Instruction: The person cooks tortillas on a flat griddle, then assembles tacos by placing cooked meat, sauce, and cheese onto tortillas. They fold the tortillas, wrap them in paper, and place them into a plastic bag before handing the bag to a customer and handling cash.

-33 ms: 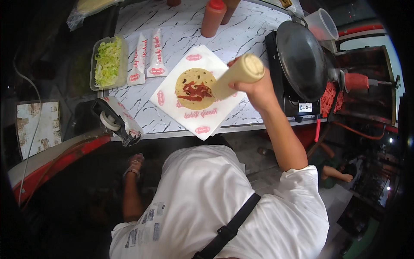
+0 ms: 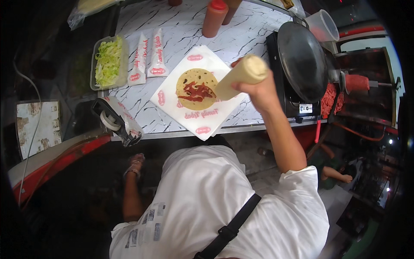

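The right hand is gripping a cream plastic squeeze bottle, tilting it over the round sauced flatbread, while the left hand is hanging low, grip unclear.

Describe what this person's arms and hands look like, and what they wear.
Both forearms are bare. The right hand wears no glove. A short white sleeve covers the upper right arm. The left hand hangs in shadow with a band at its wrist.

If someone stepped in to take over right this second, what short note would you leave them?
Right hand: grips a cream squeeze bottle, tipped nozzle-down over the flatbread.
Left hand: hangs low beside the counter, apparently empty.
Flatbread lies open on white wrapping paper, red sauce and meat already on it.
Shredded lettuce sits in its tray at the left, none on the bread. Bread not yet rolled.
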{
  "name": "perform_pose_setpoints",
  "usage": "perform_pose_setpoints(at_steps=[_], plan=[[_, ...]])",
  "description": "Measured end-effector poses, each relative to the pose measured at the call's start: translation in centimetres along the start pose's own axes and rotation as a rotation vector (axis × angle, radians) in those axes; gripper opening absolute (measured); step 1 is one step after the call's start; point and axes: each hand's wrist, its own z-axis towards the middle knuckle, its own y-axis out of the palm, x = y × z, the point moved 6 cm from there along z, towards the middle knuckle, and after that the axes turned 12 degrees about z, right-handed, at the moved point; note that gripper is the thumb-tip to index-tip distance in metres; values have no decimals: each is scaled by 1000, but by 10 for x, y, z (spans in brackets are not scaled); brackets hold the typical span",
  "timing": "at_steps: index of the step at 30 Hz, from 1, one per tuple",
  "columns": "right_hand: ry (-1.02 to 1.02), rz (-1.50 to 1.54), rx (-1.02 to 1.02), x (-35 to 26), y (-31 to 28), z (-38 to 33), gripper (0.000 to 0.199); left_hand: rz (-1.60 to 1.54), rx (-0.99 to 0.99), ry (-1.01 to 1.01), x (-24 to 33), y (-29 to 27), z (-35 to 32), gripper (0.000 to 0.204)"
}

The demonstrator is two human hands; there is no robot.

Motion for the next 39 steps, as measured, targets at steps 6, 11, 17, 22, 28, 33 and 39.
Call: perform_pose_setpoints(at_steps=[6, 11, 17, 22, 28, 33, 39], plan=[[-102, 235, -35, 21, -12, 4, 55, 127, 38, 61, 22, 11, -21, 7], [-231, 364, 64, -8, -15, -1, 53, 557, -58, 164, -14, 20, -27, 7], [-359, 177, -35, -33, -13, -11, 57, 1126, 4, 469, -32, 27, -29, 8], [-151, 233, -54, -7, -11, -8, 58, 1952, 455, 889, -24, 39, -28, 9], [17, 319, 42, 21, -13, -9, 54, 2523, 1185, 859, -1, 55, -26, 10], [-42, 335, 72, 18, -21, -11, 46, 2457, 1122, 939, -4, 61, -30, 8], [34, 263, 29, 9, -15, -12, 43, 2522, 990, 1181, -33, 76, -27, 5]])
